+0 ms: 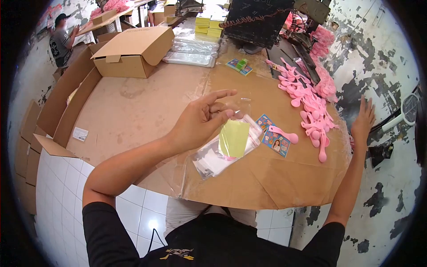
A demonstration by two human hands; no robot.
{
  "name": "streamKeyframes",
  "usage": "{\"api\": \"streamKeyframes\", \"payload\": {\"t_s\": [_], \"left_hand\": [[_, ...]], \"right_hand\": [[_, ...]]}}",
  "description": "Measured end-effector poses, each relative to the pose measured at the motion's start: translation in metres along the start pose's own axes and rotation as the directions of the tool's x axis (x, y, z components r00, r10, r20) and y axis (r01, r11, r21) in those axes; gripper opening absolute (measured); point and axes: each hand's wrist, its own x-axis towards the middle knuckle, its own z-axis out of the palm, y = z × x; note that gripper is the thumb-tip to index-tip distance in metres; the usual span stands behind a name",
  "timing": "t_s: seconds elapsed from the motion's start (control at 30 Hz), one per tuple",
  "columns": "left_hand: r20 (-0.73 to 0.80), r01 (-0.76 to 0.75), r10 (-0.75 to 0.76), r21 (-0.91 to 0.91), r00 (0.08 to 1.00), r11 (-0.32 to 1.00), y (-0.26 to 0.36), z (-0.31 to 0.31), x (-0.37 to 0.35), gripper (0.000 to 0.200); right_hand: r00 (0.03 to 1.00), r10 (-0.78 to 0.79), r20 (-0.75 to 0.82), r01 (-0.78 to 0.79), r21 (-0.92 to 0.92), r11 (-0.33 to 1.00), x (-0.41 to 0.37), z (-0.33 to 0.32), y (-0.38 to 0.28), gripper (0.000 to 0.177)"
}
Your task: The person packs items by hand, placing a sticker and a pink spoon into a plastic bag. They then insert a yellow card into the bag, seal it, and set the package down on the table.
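Observation:
My left hand (207, 118) is raised over a pile of clear plastic bags (209, 158). Its thumb and curled fingers appear closed on the edge of a clear plastic bag (245, 108), while the index finger sticks out. Just below the thumb is a yellow-green card (234, 139), seen through clear film with a bit of pink at its lower edge. Off the table's right side, my right hand (364, 119) is open with fingers spread, near the wall and apart from the spoons. A pink spoon (284, 134) lies across blue printed cards (278, 144) beside the bags.
Many pink spoons (311, 104) are heaped along the right edge. A green object (242, 64) rests on another printed card. Cardboard boxes (129, 49), packs of clear bags (191, 51) and yellow stacks (209, 24) stand behind. A person (62, 40) sits far left; a fan (408, 109) is at right.

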Motion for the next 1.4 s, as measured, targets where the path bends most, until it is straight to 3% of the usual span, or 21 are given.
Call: {"api": "streamKeyframes", "payload": {"t_s": [0.03,0.07,0.13,0.2,0.27,0.33,0.4,0.5,0.6,0.8,0.93,1.13,1.23,1.4], "left_hand": [[-0.012,0.008,-0.008,0.011,1.000,1.000,-0.001,0.000,0.001,0.040],[-0.025,0.017,-0.016,0.022,1.000,1.000,-0.002,-0.001,0.001,0.040],[-0.055,0.011,-0.010,0.013,0.998,1.000,-0.010,0.001,0.002,0.039],[-0.072,0.006,-0.005,0.011,0.997,1.000,-0.016,0.002,0.002,0.038],[-0.059,0.020,-0.021,-0.018,0.998,1.000,-0.016,0.004,0.003,0.037],[-0.025,0.056,-0.059,-0.076,0.998,0.996,-0.011,0.007,0.001,0.037],[-0.017,0.052,-0.054,-0.076,0.998,0.996,-0.011,0.009,0.000,0.036],[-0.023,0.045,-0.047,-0.094,0.999,0.995,-0.009,0.009,-0.002,0.037],[-0.029,0.081,-0.084,-0.110,0.996,0.991,-0.007,0.005,0.000,0.038],[-0.012,0.241,-0.245,-0.135,0.969,0.961,-0.024,0.001,0.004,0.032],[-0.045,0.287,-0.299,-0.171,0.953,0.943,-0.033,-0.001,0.005,0.027],[-0.071,0.310,-0.323,-0.153,0.944,0.939,-0.035,-0.001,0.006,0.025],[-0.072,0.234,-0.260,-0.261,0.963,0.937,-0.042,0.001,0.005,0.025],[-0.065,0.250,-0.261,-0.145,0.963,0.957,-0.039,-0.002,0.005,0.024]], "right_hand": [[0.983,-0.051,-0.179,-0.006,-0.303,0.953,0.002,0.004,0.002,0.053],[0.982,-0.076,-0.173,0.063,-0.080,0.995,0.006,-0.005,-0.017,0.051],[0.981,-0.115,-0.159,0.167,0.367,0.915,-0.002,-0.029,-0.071,0.047],[0.963,-0.171,0.207,-0.050,0.764,0.643,-0.014,-0.062,-0.132,0.041],[0.849,-0.449,0.279,-0.119,0.929,0.350,-0.029,-0.069,-0.180,0.039],[0.755,-0.580,0.306,-0.217,0.951,0.220,-0.043,-0.082,-0.224,0.042],[0.729,-0.635,0.257,-0.233,0.965,0.122,-0.050,-0.086,-0.253,0.039],[0.667,-0.654,0.357,-0.538,0.838,-0.090,-0.052,-0.064,-0.277,0.034],[0.694,-0.644,0.321,-0.601,0.752,-0.273,-0.050,-0.044,-0.282,0.030],[0.718,-0.629,0.299,-0.590,0.740,-0.322,-0.058,-0.033,-0.287,0.025],[0.696,-0.610,0.378,-0.650,0.692,-0.313,-0.062,-0.027,-0.291,0.021],[0.710,-0.557,0.430,-0.664,0.672,-0.328,-0.069,-0.017,-0.294,0.016],[0.732,-0.539,0.416,-0.647,0.671,-0.361,-0.070,-0.016,-0.293,0.015],[0.763,-0.521,0.382,-0.611,0.689,-0.390,-0.071,-0.014,-0.292,0.015]]}}
